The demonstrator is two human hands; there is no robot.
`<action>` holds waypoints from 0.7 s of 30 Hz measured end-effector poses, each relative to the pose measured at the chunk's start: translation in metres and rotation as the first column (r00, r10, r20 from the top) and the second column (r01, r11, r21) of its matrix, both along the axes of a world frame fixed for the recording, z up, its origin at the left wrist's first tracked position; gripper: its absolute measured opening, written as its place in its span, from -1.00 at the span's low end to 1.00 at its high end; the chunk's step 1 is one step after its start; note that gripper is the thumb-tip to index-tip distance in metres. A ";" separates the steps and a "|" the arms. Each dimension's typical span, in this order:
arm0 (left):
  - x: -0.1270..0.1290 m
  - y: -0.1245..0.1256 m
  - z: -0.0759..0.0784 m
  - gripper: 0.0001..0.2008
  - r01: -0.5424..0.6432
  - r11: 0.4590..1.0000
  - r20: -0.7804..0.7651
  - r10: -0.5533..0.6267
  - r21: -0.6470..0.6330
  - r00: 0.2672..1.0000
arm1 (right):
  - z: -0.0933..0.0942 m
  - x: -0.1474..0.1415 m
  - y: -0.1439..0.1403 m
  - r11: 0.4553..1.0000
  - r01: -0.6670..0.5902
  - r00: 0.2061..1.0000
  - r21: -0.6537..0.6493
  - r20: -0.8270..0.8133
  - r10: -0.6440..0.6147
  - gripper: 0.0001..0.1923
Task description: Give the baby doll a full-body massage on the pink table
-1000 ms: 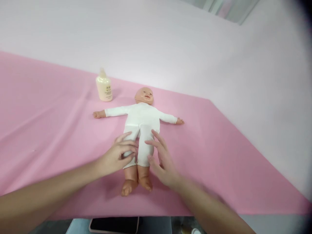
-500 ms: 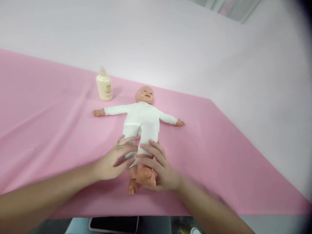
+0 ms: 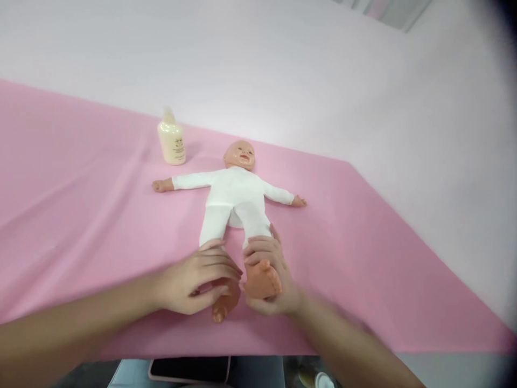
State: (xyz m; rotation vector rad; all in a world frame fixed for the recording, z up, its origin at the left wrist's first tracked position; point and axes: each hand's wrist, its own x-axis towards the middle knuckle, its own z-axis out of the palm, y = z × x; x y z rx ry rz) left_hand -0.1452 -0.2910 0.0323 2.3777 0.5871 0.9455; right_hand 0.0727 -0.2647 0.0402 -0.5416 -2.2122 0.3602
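Since a second ago I see both hands slid down from the thighs to the feet of the plastic baby doll in white clothes (image 3: 236,196), lying face-up on the pink cloth (image 3: 363,258). My right hand (image 3: 269,280) now cups its lifted foot; my left hand (image 3: 197,280) curls over the other ankle. A cream lotion bottle (image 3: 172,141) stands beyond.

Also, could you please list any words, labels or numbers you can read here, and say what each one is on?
Cream bottle: a small dark print on its front, too small and blurred to read.
Doll, pink cloth, dark flat device at the near edge: no text visible.
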 end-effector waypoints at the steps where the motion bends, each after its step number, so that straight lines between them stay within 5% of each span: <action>1: 0.001 0.000 0.001 -0.73 0.014 1.000 -0.015 -0.014 0.000 1.000 | 0.000 0.000 0.001 1.000 0.002 1.000 -0.006 0.001 -0.002 -0.55; 6: 0.001 0.000 0.000 -0.74 0.045 0.999 -0.087 -0.045 -0.006 0.995 | 0.004 0.000 0.003 0.999 -0.028 0.999 -0.041 -0.035 0.026 -0.50; 21: 0.004 -0.003 -0.004 -0.75 0.075 0.996 -0.100 -0.069 0.053 0.993 | 0.013 -0.005 -0.005 0.947 -0.110 0.993 -0.303 -0.064 0.095 -0.82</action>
